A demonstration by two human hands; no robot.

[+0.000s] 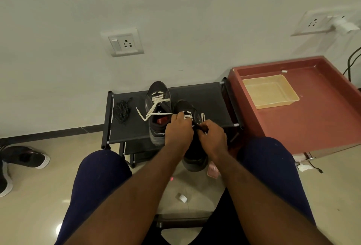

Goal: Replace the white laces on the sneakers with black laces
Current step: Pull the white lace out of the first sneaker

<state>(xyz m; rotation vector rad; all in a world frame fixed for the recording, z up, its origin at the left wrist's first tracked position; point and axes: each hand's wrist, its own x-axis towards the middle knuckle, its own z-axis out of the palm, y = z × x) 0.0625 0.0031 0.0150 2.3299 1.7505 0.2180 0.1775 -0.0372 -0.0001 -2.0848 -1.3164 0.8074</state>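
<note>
Left hand (178, 127) pinches the black sneaker's (185, 106) flat white lace (188, 116); right hand (212, 136) grips the shoe. Best eased out eyelet by eyelet.

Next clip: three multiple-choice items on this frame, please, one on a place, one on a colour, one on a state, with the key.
1. The black laces lie: A on the rack's left end; B in a tray; C on the floor.
2. The near sneaker is laced in: A black; B red; C white.
3. The far sneaker's lace is: A removed; B threaded, ends loose; C replaced with black.
Key: 1 A, they sit bundled left of both sneakers; 2 C, white strands cross its eyelets; 3 B, loose white ends trail onto the rack.
</note>
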